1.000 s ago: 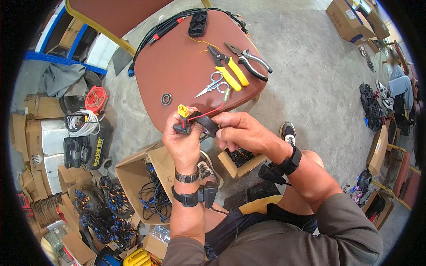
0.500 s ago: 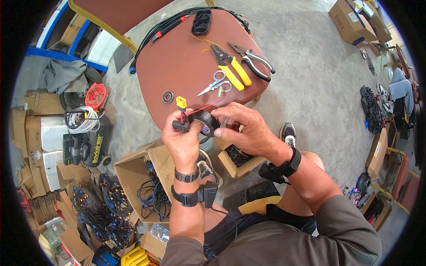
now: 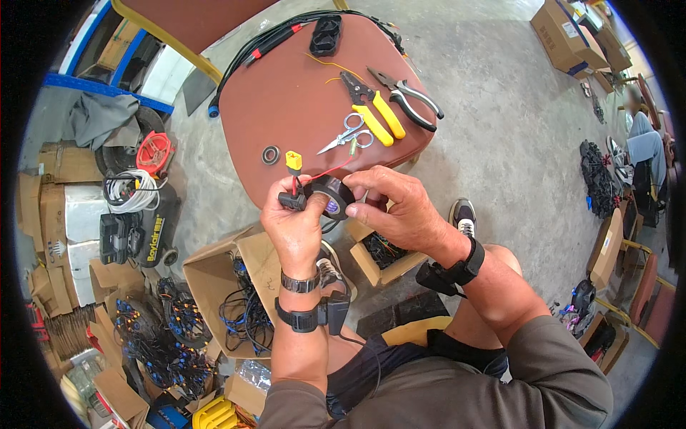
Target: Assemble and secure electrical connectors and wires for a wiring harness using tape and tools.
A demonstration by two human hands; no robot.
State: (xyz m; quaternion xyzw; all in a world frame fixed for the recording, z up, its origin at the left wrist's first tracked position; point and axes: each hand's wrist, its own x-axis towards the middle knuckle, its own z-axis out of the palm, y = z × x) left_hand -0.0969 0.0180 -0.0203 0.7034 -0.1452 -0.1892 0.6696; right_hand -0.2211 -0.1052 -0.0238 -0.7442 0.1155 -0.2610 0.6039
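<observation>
My left hand (image 3: 293, 227) is closed around a roll of black electrical tape (image 3: 337, 187) and a short lead with a yellow connector (image 3: 293, 160) pointing up. A black plug piece (image 3: 291, 201) sticks out beside its thumb. From there a red wire (image 3: 333, 170) runs toward the seat's front edge. Thumb and forefinger of my right hand (image 3: 404, 207) press at the right side of the roll. Just beyond, on the brown chair seat (image 3: 268, 93), lie scissors (image 3: 349, 136), yellow-handled wire strippers (image 3: 377, 114), pliers (image 3: 411, 99) and a small bearing (image 3: 271, 155).
A black holder (image 3: 326, 36) and a bundle of black cables (image 3: 246, 58) lie at the seat's far side. Below my hands stand an open carton of cables (image 3: 207, 275) and a smaller box (image 3: 368, 261). Several cable bundles (image 3: 153, 336) crowd the lower left. A person sits far right.
Both hands stay nearly in place. The tape roll has tilted slightly, and the yellow connector has shifted a little toward me. My right fingers remain at the roll's edge.
</observation>
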